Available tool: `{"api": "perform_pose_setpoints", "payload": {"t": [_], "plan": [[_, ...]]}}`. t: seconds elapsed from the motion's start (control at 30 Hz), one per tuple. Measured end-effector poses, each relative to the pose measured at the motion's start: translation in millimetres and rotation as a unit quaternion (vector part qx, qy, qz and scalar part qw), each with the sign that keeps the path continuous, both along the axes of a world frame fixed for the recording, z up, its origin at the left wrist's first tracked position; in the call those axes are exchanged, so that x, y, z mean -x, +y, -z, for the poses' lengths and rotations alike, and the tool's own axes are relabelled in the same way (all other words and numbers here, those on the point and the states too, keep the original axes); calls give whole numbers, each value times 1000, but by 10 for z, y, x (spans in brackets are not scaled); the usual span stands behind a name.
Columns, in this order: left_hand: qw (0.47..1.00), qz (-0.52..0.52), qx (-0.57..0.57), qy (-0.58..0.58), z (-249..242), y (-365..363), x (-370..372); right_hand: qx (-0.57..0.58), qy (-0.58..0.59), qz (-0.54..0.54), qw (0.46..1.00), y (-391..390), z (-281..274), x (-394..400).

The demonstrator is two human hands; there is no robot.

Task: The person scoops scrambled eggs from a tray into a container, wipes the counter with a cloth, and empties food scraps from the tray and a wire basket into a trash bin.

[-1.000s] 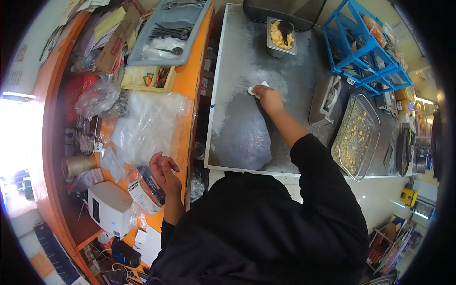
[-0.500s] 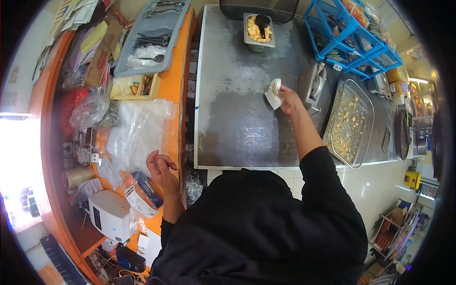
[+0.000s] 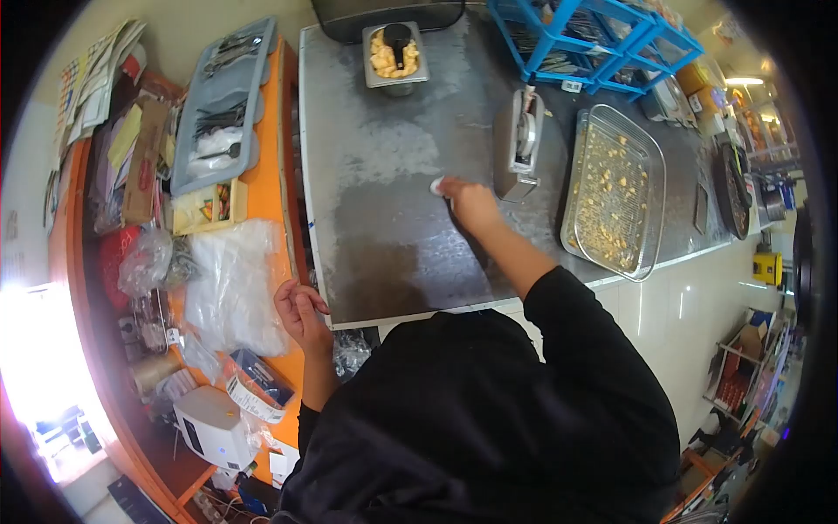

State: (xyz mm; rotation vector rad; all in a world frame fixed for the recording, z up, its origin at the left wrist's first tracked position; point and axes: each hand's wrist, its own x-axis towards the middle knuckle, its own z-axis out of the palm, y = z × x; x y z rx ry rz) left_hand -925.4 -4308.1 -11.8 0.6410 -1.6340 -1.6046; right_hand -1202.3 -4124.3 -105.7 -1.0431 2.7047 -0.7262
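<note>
My right hand (image 3: 470, 204) is closed on a crumpled white tissue (image 3: 436, 187), of which only a small edge shows beyond the fingers. It is down at the dark metal tabletop (image 3: 367, 236), just left of a tape dispenser (image 3: 518, 144). My left hand (image 3: 302, 314) hangs by the table's near left corner beside the orange shelf. Its fingers are loosely bent and slightly apart, with nothing in them.
A metal pan of yellowish chunks (image 3: 382, 58) with a black scoop (image 3: 398, 39) stands at the back. To the right lie a wire-mesh tray with crumbs (image 3: 569, 201) and blue stacked baskets (image 3: 559, 44). Plastic bags (image 3: 231, 279) and a grey cutlery tray (image 3: 188, 153) cover the orange shelf.
My right hand has moved left and down onto the tabletop, and the tissue is now mostly hidden under it. The view has shifted rightward. My left hand stays nearly the same.
</note>
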Motion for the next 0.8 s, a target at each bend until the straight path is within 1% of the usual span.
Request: {"api": "perform_pose_setpoints", "payload": {"t": [0.1, 0.2, 0.27, 0.3, 0.33, 0.37, 0.4, 0.47, 0.53, 0.63, 0.67, 0.77, 0.8], "plan": [[1000, 15, 26, 0, -51, 59, 154, 16, -9, -26, 999, 226, -180, -244], [999, 16, 39, -3, -156, 139, 313, 152, -124, -45, 980, 566, -228, -225], [998, 16, 63, -5, -133, 167, 360, 189, -169, 131, 958, 741, -900, -56], [998, 10, 58, -10, -137, 195, 394, 255, -196, 210, 923, 909, -890, 235], [998, 6, 53, -17, -157, 222, 419, 316, -214, 273, 883, 1029, -1071, 517], [999, 2, 49, -22, -164, 251, 454, 343, -129, 289, 884, 1206, -973, 971], [998, 5, 50, -22, -157, 279, 488, 258, -20, 292, 921, 1307, -1024, 1331], [998, 8, 53, -20, -144, 340, 566, 187, 7, 295, 937, 1317, -888, 1914], [998, 10, 58, -23, -193, 432, 646, 74, 44, 290, 953, 1183, -604, 2299], [997, 7, 69, -32, -217, 522, 655, -61, 0, 285, 957, 1042, -150, 2510], [997, 4, 74, -32, -218, 520, 662, -61, 22, 268, 961, 1026, -41, 2533], [997, -11, 57, -41, -202, 538, 615, -59, 51, 250, 965, 1017, -1, 2349], [998, -11, 52, -45, -188, 559, 599, -95, 39, 256, 961, 999, -82, 2183]]}}
